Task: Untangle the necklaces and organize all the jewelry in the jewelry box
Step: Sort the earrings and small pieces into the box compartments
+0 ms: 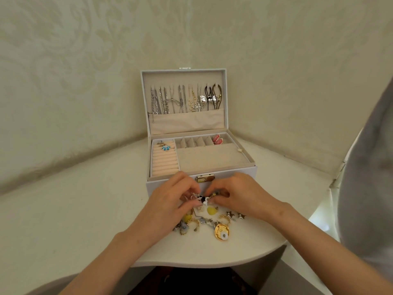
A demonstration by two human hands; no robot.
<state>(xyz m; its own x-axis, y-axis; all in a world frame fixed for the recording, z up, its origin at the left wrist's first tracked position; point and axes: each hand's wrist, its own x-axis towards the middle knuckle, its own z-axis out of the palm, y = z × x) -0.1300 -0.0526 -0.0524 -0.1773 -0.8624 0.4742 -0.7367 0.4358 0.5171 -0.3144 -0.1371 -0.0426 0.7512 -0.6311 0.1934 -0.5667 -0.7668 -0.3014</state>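
hands: both down low with the fingertips almost meeting
left hand (pixel 170 201): fingers curled in, tips pinching one side of a small black-and-white beaded jewellery piece (pixel 203 199)
right hand (pixel 240 194): same deal, fingers curled, pinching the other side of that beaded piece
beaded piece: too small to tell if it's a necklace or a bracelet tbh
loose pile: spread on the white rounded table (pixel 85 209) under and just behind the hands. there's a yellow stone piece (pixel 211 210), some silver star charms (pixel 230 215) and a round gold disc with a white centre (pixel 221 231), plus a few gold and pale blue bits i can't make out
box: white jewellery box (pixel 155 186) stands open just beyond the fingertips, its metal latch (pixel 205 178) right above them
tray: a blue-stone ring (pixel 165 147) sits at the back of the peach ring rolls (pixel 164 160) on the left, and pink earrings (pixel 217 139) are in the back right compartment
lid: upright, with a row of silver chain necklaces (pixel 180 99) hanging inside, ends tucked in the cloth pocket
behind: cream patterned wall (pixel 85 60)
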